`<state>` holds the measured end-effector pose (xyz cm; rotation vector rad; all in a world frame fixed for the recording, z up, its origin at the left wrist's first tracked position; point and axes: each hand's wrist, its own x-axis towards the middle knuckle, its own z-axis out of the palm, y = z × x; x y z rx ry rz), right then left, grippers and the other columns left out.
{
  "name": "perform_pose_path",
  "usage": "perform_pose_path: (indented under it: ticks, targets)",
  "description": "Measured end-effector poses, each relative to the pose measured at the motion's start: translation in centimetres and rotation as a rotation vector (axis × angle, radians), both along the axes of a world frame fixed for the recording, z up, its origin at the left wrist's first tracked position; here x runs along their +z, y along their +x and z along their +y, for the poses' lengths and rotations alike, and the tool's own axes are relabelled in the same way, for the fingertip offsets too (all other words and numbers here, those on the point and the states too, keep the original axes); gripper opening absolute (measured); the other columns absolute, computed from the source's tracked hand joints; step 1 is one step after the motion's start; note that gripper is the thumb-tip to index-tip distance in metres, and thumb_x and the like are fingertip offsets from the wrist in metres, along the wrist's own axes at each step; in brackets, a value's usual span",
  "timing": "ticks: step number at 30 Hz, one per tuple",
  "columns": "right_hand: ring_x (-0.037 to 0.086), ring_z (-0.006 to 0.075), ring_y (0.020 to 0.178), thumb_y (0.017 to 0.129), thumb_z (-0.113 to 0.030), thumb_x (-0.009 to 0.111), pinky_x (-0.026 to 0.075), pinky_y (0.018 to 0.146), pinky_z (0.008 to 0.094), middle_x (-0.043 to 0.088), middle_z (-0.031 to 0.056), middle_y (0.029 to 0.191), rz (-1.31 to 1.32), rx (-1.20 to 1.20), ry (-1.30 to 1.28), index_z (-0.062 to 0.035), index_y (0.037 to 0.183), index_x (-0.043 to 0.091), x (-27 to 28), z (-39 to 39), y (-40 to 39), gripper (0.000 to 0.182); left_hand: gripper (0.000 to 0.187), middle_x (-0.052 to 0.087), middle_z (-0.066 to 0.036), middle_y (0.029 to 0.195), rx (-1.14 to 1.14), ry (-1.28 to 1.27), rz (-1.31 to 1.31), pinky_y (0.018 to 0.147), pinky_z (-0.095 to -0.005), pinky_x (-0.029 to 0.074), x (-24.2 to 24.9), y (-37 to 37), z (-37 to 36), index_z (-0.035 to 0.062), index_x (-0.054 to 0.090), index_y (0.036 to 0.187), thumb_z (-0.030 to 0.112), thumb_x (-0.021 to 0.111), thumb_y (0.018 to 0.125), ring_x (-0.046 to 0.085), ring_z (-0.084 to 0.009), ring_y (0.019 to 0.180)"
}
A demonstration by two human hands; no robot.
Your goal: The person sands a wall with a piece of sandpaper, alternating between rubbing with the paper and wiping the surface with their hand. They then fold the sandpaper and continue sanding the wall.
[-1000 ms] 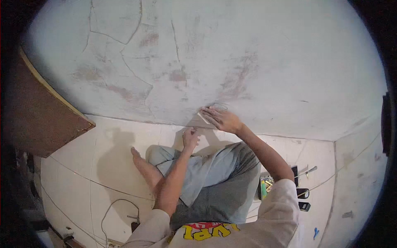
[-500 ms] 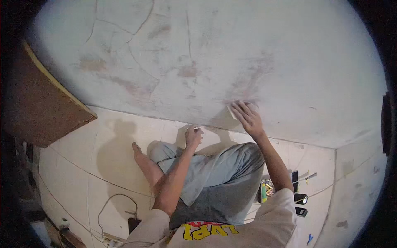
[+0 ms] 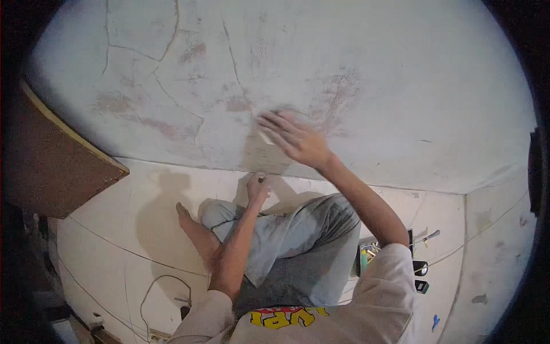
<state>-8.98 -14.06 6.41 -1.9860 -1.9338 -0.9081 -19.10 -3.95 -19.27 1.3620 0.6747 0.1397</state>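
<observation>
Wall before the person; block between right hand and wall; left hand below, leftward; board far left; box on floor, right of the legs.

Place: indoor room, exact use unclear
Wall: pale, cracked, patchy
Floor: pale, right corner meeting side wall
Box: near floor's right edge

A looped cord and a small blue item lie on the floor.
</observation>
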Motion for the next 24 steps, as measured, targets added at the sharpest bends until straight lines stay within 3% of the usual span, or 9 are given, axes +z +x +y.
perform_pose_path:
  ticks: [4,7,11,12,14,15,17,20,24]
  targets:
    - [0.046,0.0240,0.130,0.082,-0.011,0.055,0.042,0.105,0.0401,0.052,0.0086,0.137,-0.087,-0.175,-0.208,-0.0019,0.126,0.055,-1.9,-11.3,1.8,0.044,0.024,0.069,-0.011,0.081,-0.022,0.013,0.041,0.043,-0.0293,0.053,0.0,0.0,-0.3,0.0012,0.059,0.108,0.015,0.054,0.089,0.065,-0.0170,0.058]
    - [0.044,0.0225,0.131,0.083,-0.014,0.053,0.042,0.106,0.0396,0.051,0.0076,0.138,-0.152,-0.225,-0.268,-0.0038,0.126,0.055,-1.4,-12.5,1.6,0.044,0.025,0.069,-0.011,0.081,-0.052,-0.071,-0.036,0.041,-0.0290,0.052,-1.0,0.2,-0.7,0.0032,0.060,0.109,0.016,0.055,0.088,0.065,-0.0162,0.057]
    - [0.048,0.0234,0.127,0.081,-0.015,0.057,0.042,0.105,0.0384,0.052,0.0069,0.136,0.016,-0.120,-0.127,-0.0014,0.128,0.053,-0.6,-4.9,1.0,0.048,0.022,0.068,-0.010,0.081,-0.046,0.005,0.030,0.042,-0.0288,0.052,1.2,-0.1,-0.8,0.0039,0.060,0.108,0.014,0.055,0.089,0.065,-0.0157,0.058]
    - [0.050,0.0239,0.125,0.087,-0.017,0.053,0.043,0.103,0.0376,0.052,0.0075,0.136,-0.010,-0.048,-0.042,-0.0024,0.128,0.054,-0.5,-1.4,0.6,0.044,0.021,0.068,-0.010,0.080,-0.039,-0.016,0.004,0.043,-0.0287,0.052,1.8,-0.3,-0.8,0.0040,0.060,0.108,0.011,0.054,0.090,0.064,-0.0152,0.058]
    - [0.050,0.0264,0.125,0.089,-0.014,0.051,0.046,0.102,0.0382,0.051,0.0105,0.136,0.375,0.074,0.091,-0.0034,0.130,0.053,0.7,5.1,-1.5,0.042,0.020,0.067,-0.010,0.080,-0.047,-0.025,-0.014,0.044,-0.0285,0.052,1.9,-0.7,-0.8,0.0042,0.060,0.109,0.009,0.053,0.090,0.063,-0.0146,0.058]
    - [0.050,0.0264,0.125,0.089,-0.014,0.051,0.046,0.102,0.0382,0.051,0.0105,0.136,0.374,0.070,0.106,-0.0034,0.130,0.053,0.6,6.6,-1.5,0.042,0.020,0.066,-0.009,0.079,-0.036,-0.025,0.003,0.044,-0.0282,0.051,1.7,-0.9,-0.6,0.0047,0.059,0.109,0.008,0.053,0.091,0.062,-0.0141,0.058]
    - [0.051,0.0264,0.124,0.092,-0.014,0.049,0.046,0.101,0.0373,0.051,0.0093,0.137,-0.049,0.030,0.114,-0.0040,0.129,0.054,0.2,8.0,-1.3,0.039,0.019,0.065,-0.009,0.079,-0.026,-0.021,0.023,0.044,-0.0278,0.051,0.6,-0.6,0.1,0.0052,0.059,0.109,0.007,0.052,0.091,0.060,-0.0137,0.057]
    - [0.052,0.0261,0.123,0.091,-0.016,0.051,0.046,0.101,0.0369,0.052,0.0082,0.137,0.237,0.001,0.069,-0.0038,0.127,0.056,-0.8,1.4,-0.6,0.039,0.019,0.065,-0.009,0.079,0.026,-0.036,0.019,0.044,-0.0276,0.051,-1.4,0.1,0.4,0.0054,0.059,0.109,0.010,0.053,0.091,0.060,-0.0142,0.057]
    - [0.046,0.0229,0.129,0.085,-0.012,0.052,0.042,0.105,0.0382,0.052,0.0078,0.136,-0.056,-0.179,-0.212,-0.0040,0.128,0.054,-1.1,-12.3,2.0,0.044,0.021,0.067,-0.010,0.081,0.004,-0.033,0.022,0.044,-0.0282,0.051,-0.2,-0.1,-0.3,0.0034,0.059,0.108,0.014,0.054,0.091,0.063,-0.0158,0.057]
